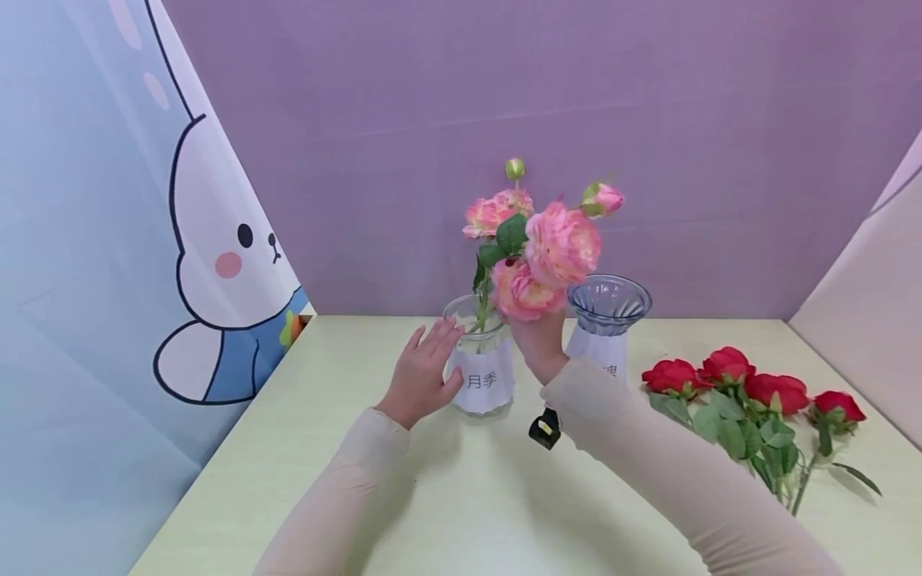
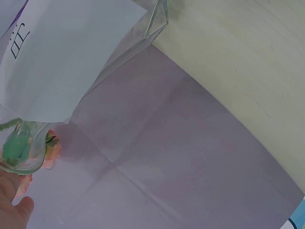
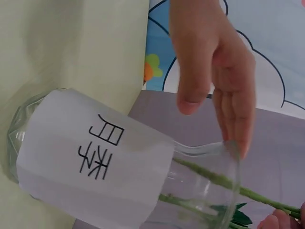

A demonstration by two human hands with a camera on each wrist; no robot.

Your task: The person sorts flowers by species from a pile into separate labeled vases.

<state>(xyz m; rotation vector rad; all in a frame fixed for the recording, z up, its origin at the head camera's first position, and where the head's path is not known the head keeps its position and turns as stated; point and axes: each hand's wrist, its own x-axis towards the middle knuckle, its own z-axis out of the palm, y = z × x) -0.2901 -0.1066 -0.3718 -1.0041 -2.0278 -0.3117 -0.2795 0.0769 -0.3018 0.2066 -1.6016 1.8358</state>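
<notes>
A clear glass vase with a white paper label stands on the table. My left hand rests its straight fingers against the vase's left rim; these fingers also show in the right wrist view. My right hand is at the vase's right side, just under the pink rose heads. In the right wrist view, its fingertips pinch a green stem just outside the mouth. Stems run inside the vase's neck. Further pink blooms stand behind. The rose heads hide part of the right hand.
A bluish glass vase with a paper label stands right behind my right forearm. Several red roses lie on the table at the right. A purple cloth hangs behind, and a cartoon-printed sheet is at the left.
</notes>
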